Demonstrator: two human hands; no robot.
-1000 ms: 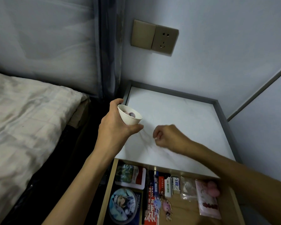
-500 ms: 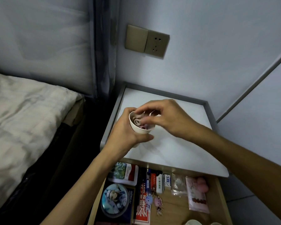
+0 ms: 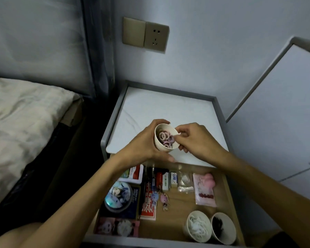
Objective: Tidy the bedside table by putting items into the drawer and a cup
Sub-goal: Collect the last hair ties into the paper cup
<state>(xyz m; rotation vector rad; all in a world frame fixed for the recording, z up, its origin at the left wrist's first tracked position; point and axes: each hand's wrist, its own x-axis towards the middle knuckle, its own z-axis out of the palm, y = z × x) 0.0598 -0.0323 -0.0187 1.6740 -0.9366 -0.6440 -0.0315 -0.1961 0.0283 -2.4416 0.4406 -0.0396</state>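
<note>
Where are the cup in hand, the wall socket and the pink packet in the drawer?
cup (image 3: pixel 165 127): head view, on its inner wall just under the far rim.
socket (image 3: pixel 156 37): head view, middle of its face plate.
pink packet (image 3: pixel 205 194): head view, middle of its flat front.

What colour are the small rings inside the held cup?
Pink and purple rings in the cup; head view.

The white, grey-rimmed bedside table (image 3: pixel 168 108) has its wooden drawer (image 3: pixel 177 208) open. Inside, near right, stand a pale cup of white bits (image 3: pixel 187 230) and a pale cup of dark bits (image 3: pixel 233 233).
</note>
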